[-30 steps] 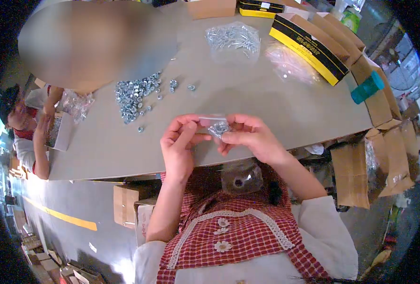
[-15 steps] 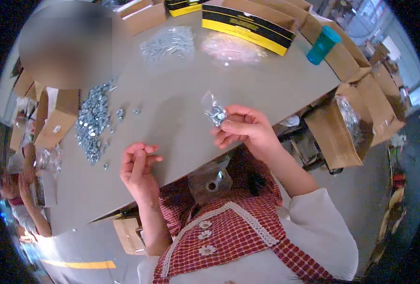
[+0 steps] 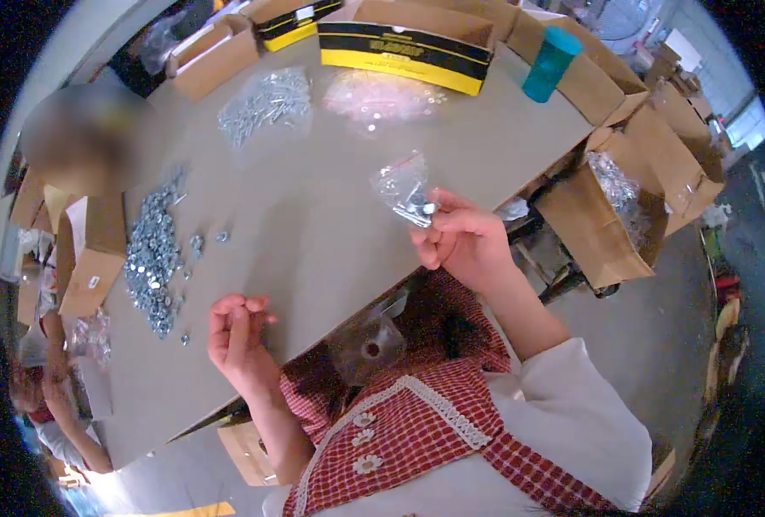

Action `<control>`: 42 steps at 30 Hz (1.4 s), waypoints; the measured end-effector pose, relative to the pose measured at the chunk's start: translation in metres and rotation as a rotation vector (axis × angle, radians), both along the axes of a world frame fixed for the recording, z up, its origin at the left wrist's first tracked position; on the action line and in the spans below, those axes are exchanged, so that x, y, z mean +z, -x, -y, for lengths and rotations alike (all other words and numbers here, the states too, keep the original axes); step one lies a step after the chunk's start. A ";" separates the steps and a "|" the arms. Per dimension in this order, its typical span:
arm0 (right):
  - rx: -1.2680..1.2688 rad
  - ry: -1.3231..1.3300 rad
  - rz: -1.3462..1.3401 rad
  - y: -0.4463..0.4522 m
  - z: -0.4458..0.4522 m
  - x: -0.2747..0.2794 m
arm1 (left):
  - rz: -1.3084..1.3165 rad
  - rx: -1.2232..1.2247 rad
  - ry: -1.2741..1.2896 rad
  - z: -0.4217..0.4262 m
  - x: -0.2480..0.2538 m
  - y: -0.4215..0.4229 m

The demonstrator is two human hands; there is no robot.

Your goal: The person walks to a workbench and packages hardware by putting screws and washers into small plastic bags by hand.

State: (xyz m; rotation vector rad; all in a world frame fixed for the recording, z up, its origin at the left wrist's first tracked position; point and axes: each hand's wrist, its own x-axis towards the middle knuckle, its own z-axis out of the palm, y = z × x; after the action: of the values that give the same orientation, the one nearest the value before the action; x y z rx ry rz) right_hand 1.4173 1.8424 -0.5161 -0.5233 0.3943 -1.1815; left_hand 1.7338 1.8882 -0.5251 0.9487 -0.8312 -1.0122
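My right hand (image 3: 464,237) pinches a small clear plastic zip bag (image 3: 402,185) between thumb and fingers above the table's front edge. Shiny metal hardware lies at the bottom of the bag, partly behind my fingertips; its exact pieces are hard to make out. My left hand (image 3: 238,332) hovers near the front edge, fingers loosely curled and a little apart, with nothing visible in it. To its left, a pile of metal nuts (image 3: 152,267) spreads over the table, a few loose ones beside it.
At the back of the table (image 3: 314,189) lie a bag of screws (image 3: 266,108) and a pinkish bag of small parts (image 3: 378,99). Behind them stands a black-yellow box (image 3: 404,56), and a teal cup (image 3: 552,65) is farther right. An open carton (image 3: 602,228) holds filled bags. Another person (image 3: 59,388) sits at left.
The small bag in my right hand has turned and now hangs more to the upper left, its metal contents low by my fingers. My view has shifted; my left hand stays loosely curled.
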 end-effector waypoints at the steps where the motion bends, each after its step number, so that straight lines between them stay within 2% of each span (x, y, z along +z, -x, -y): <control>1: -0.016 -0.013 0.060 0.008 -0.003 -0.001 | -0.005 -0.010 0.003 0.000 -0.002 -0.002; 2: -0.040 -0.022 0.119 0.019 -0.006 -0.002 | 0.028 -0.001 -0.019 -0.001 -0.004 -0.005; 5: -0.383 -0.044 0.090 0.066 -0.017 -0.006 | 0.071 -0.025 -0.035 0.000 -0.013 -0.012; 7: -0.569 0.059 0.136 0.123 -0.022 -0.016 | 0.045 -0.030 -0.003 0.002 -0.015 -0.011; 10: -0.813 0.183 0.088 0.196 -0.028 -0.018 | 0.078 0.150 -0.038 0.004 -0.007 -0.001; 13: -1.100 0.127 0.210 0.206 -0.025 -0.023 | 0.079 0.090 -0.006 0.005 -0.006 -0.005; 16: -0.976 0.195 -0.030 0.193 -0.012 -0.046 | 0.060 -0.015 0.015 0.005 -0.007 -0.001; 17: -0.990 0.068 -0.229 0.166 -0.003 -0.036 | 0.055 -0.047 0.018 0.002 -0.006 0.000; 20: -0.831 0.080 -0.782 0.105 0.027 -0.017 | 0.119 0.006 0.029 0.002 0.000 0.011; 23: -0.788 0.472 -1.226 0.078 0.074 -0.031 | 0.148 -0.024 -0.007 0.002 -0.010 0.003; 26: -0.569 0.703 -1.628 0.034 0.100 0.000 | 0.190 -0.010 0.001 0.000 -0.002 0.008; 28: -0.536 0.841 -1.852 0.003 0.115 0.015 | 0.169 -0.004 0.002 -0.001 0.003 0.010; 29: -0.526 0.910 -1.964 -0.007 0.122 0.020 | 0.259 0.032 -0.022 -0.001 0.008 0.011; 32: -0.468 1.001 -2.246 -0.025 0.153 0.000 | 0.236 0.005 -0.083 -0.004 0.006 0.009; 35: -0.500 1.303 -2.153 -0.014 0.166 -0.015 | 0.251 -0.031 -0.060 -0.006 0.006 0.009; 37: -0.440 1.224 -2.018 -0.012 0.143 -0.001 | 0.327 0.025 -0.081 -0.008 0.008 0.012; 40: -0.311 1.174 -1.698 -0.032 0.101 0.021 | 0.641 0.046 -0.047 -0.006 0.009 0.018; 42: -0.186 1.134 -1.510 -0.048 0.071 0.034 | 0.886 0.127 0.116 0.002 0.020 0.026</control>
State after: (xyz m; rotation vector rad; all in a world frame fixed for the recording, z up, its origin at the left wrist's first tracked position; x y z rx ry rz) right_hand 1.4651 1.7717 -0.4821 -2.4338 1.0339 -0.8863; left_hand 1.7075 1.8861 -0.5051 1.3454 -1.5137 -0.3903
